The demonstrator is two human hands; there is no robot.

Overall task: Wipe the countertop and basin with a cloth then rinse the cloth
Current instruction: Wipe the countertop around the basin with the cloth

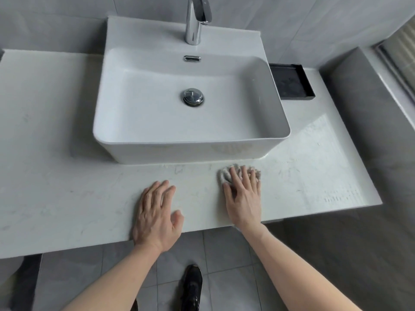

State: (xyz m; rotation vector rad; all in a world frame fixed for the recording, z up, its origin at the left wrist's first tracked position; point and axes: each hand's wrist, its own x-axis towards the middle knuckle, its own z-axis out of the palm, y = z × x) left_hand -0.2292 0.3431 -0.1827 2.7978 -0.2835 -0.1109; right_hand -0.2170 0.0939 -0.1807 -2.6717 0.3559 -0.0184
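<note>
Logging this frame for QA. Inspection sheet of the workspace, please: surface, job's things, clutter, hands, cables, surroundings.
Surface: white countertop, pale marbling, bright light patch at right; wetness cannot be told.
Job's things: cloth bunched on the countertop in front of the basin; basin looks dry, drain plug in place; tap not running.
Clutter: black tray right of the basin, looks empty.
Hands: right hand flat on the cloth, fingers spread; left hand palm down at the countertop's front edge, holding nothing.
Cables: nothing seen.
Surroundings: grey tiled walls and floor; dark shoe below.
</note>
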